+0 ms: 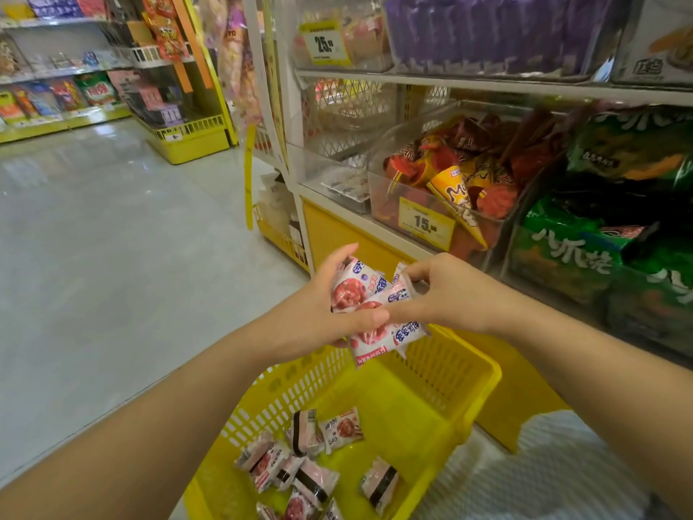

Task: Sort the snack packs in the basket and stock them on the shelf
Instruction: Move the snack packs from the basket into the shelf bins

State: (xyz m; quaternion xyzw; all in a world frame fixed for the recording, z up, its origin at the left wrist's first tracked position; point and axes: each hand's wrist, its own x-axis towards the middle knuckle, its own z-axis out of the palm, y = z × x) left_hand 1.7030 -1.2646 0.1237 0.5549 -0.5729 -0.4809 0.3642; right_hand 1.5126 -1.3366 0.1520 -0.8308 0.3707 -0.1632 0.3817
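Note:
A yellow plastic basket (446, 392) stands on the floor below my arms, with several pink-and-white snack packs (296, 459) lying in its bottom. Above the basket both hands hold a bunch of the same snack packs (369, 302). My left hand (326, 302) grips them from the left, thumb up over the top pack. My right hand (438, 290) pinches the packs from the right, its thumb meeting my left hand. A nearly empty clear shelf bin (330, 174) sits ahead at the shelf's left end.
The shelf on the right carries clear bins: red and orange cone snacks (450, 174) behind a 15 price tag (425, 224), green bags (585, 253) further right, purple packs (487, 28) on the upper tier. A yellow rack (191, 137) stands across the grey aisle floor.

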